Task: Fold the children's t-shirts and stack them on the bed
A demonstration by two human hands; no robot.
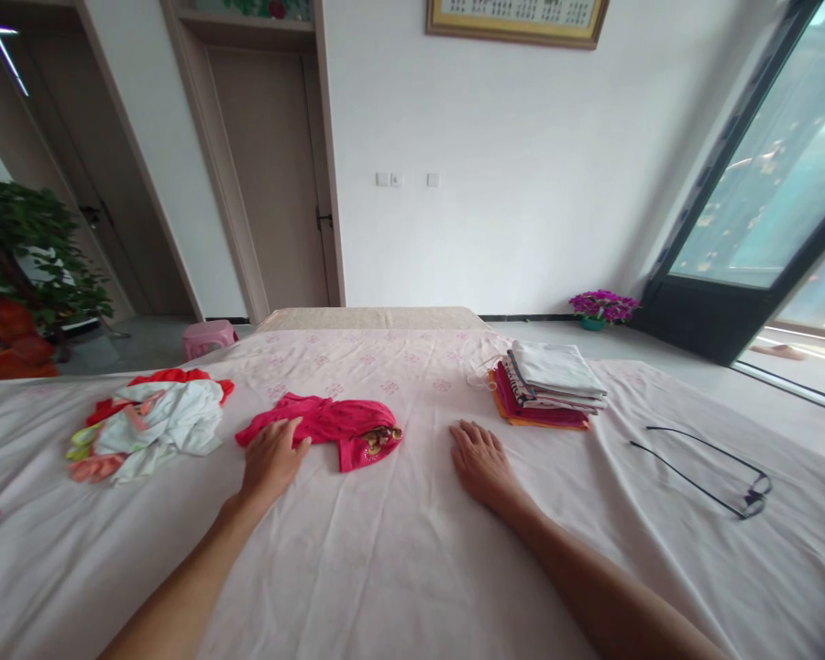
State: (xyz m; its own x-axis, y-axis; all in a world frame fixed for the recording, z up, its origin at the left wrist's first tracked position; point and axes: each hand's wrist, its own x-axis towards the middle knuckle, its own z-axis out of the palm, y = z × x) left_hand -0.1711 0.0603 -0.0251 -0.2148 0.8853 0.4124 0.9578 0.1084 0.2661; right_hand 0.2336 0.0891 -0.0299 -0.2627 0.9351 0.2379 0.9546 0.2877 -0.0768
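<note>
A bright pink shirt with small dark dots and a brownish print near its right end lies loosely bunched in front of me. My left hand rests on the near left edge of this shirt, fingers stretched out and not gripping. Flat on the cloth, to the right of the shirt and apart from it, lies my right hand, open with nothing in it. Just beyond it on the right stands a stack of folded clothes, a white piece on top and pink and orange ones below.
A pale patterned cloth covers the table. At left sits a crumpled heap of clothes, white, red and yellow. Black-framed glasses lie at right. Behind are a pink stool and purple flowers.
</note>
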